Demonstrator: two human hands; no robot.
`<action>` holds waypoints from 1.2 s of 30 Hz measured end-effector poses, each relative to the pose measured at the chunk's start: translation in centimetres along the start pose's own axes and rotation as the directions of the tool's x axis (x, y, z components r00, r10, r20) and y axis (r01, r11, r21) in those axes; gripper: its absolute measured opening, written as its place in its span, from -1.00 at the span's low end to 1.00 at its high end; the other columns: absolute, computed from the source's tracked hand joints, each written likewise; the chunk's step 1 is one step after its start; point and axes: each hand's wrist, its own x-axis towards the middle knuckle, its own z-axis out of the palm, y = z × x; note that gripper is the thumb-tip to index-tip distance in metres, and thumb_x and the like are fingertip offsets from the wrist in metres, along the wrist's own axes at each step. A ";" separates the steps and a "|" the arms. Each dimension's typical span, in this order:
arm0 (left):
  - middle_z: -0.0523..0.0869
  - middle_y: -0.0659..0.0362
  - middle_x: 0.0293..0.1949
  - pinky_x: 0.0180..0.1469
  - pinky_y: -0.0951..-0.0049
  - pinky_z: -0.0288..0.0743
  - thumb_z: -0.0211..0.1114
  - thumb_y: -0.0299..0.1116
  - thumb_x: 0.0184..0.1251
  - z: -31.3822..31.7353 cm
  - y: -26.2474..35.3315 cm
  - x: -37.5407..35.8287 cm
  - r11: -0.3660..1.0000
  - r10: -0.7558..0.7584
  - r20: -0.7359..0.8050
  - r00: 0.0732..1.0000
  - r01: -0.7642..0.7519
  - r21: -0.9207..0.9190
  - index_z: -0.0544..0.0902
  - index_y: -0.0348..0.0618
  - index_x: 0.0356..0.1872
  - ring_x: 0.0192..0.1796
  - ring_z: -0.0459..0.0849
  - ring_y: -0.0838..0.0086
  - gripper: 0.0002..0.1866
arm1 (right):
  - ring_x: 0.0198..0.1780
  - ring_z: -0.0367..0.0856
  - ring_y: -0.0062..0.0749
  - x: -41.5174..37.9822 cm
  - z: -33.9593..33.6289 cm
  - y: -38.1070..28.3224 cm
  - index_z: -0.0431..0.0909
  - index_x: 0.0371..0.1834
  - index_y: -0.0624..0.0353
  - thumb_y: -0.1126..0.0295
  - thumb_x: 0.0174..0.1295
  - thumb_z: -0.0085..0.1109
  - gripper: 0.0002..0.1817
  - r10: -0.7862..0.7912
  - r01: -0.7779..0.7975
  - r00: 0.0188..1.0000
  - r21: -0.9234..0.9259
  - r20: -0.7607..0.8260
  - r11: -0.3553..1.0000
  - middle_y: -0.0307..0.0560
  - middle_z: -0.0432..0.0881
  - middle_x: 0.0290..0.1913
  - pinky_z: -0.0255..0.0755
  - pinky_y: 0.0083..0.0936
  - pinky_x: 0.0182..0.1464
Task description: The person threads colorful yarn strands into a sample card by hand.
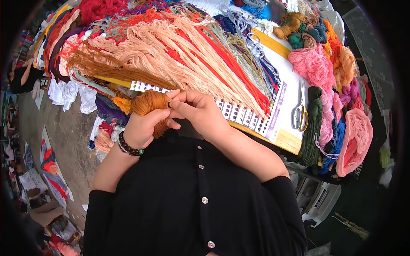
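Observation:
My left hand (143, 128) is wrapped round a brown skein of yarn (149, 102), held just off the table's near edge. A beaded bracelet circles that wrist. My right hand (196, 110) pinches at the skein's right side, thumb and forefinger pressed together; the bit of thread between them is too small to make out clearly. Just beyond both hands lies a white card strip with punched holes (235, 112), with peach threads (171, 55), red threads (230, 59) and brown threads (106, 68) fanned out from it across the table.
Scissors with a yellow and black handle (300, 113) lie on the table's right part. Skeins in pink (314, 68), dark green (314, 123) and coral (354, 138) hang over the right edge. A grey plastic case (320, 198) sits below. Cloth and yarn pieces are scattered on the floor at left.

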 end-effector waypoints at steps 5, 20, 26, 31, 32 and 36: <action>0.56 0.05 0.04 -0.17 0.42 0.61 -0.04 -0.57 0.30 -0.7 -0.7 0.0 1.000 0.012 0.008 1.000 -0.012 -0.002 0.36 -0.36 0.21 -0.08 0.65 0.42 -0.57 | -0.24 0.54 -0.57 0.1 -0.5 0.1 0.54 -0.23 0.37 0.54 0.29 0.04 -0.88 -0.052 0.031 0.994 0.194 0.101 0.981 -0.11 0.53 -0.14 0.45 -0.60 -0.13; 0.48 0.02 0.16 -0.09 0.46 0.57 -0.04 -0.54 0.34 1.0 -0.4 0.1 0.998 -0.012 0.052 0.999 0.009 0.057 0.23 -0.36 0.31 0.02 0.56 0.48 -0.51 | -0.33 0.57 -0.54 -0.6 -0.4 0.1 0.58 -0.25 0.40 0.59 0.14 0.14 -0.87 -0.002 0.001 1.000 -0.033 -0.025 0.999 -0.12 0.59 -0.26 0.46 -0.60 -0.23; 0.52 0.06 0.08 -0.13 0.47 0.58 -0.02 -0.54 0.37 0.6 -1.0 0.2 0.997 -0.031 0.020 0.999 0.030 0.069 0.27 -0.34 0.29 -0.06 0.59 0.50 -0.54 | -0.35 0.56 -0.56 -0.5 -0.4 0.2 0.57 -0.26 0.42 0.56 0.18 0.13 -0.87 0.047 -0.046 0.999 0.043 -0.017 0.998 -0.10 0.62 -0.35 0.45 -0.64 -0.27; 0.51 0.07 0.09 -0.14 0.47 0.59 -0.02 -0.54 0.37 0.8 -1.0 0.1 0.995 -0.030 0.030 0.999 0.027 0.094 0.29 -0.34 0.28 -0.09 0.59 0.52 -0.56 | -0.36 0.56 -0.56 -0.4 -0.4 0.4 0.57 -0.26 0.42 0.55 0.18 0.14 -0.87 0.046 -0.048 0.998 -0.038 -0.035 0.998 -0.11 0.62 -0.35 0.45 -0.63 -0.30; 0.50 0.06 0.10 -0.14 0.46 0.59 -0.02 -0.55 0.37 0.8 -1.1 0.1 0.996 -0.026 0.026 0.999 0.023 0.090 0.29 -0.34 0.28 -0.08 0.59 0.51 -0.56 | -0.36 0.56 -0.56 -0.4 -0.5 0.4 0.56 -0.27 0.42 0.55 0.19 0.13 -0.87 0.048 -0.049 0.998 -0.027 -0.032 0.998 -0.11 0.62 -0.35 0.45 -0.63 -0.30; 0.48 0.05 0.13 -0.12 0.42 0.60 -0.03 -0.56 0.34 0.6 -1.2 0.0 0.999 -0.012 0.008 1.000 0.011 0.051 0.30 -0.35 0.27 -0.04 0.59 0.46 -0.55 | -0.36 0.56 -0.54 -0.4 -0.6 0.4 0.55 -0.28 0.42 0.54 0.23 0.10 -0.88 0.050 -0.050 0.999 0.013 -0.016 0.999 -0.10 0.61 -0.36 0.46 -0.62 -0.31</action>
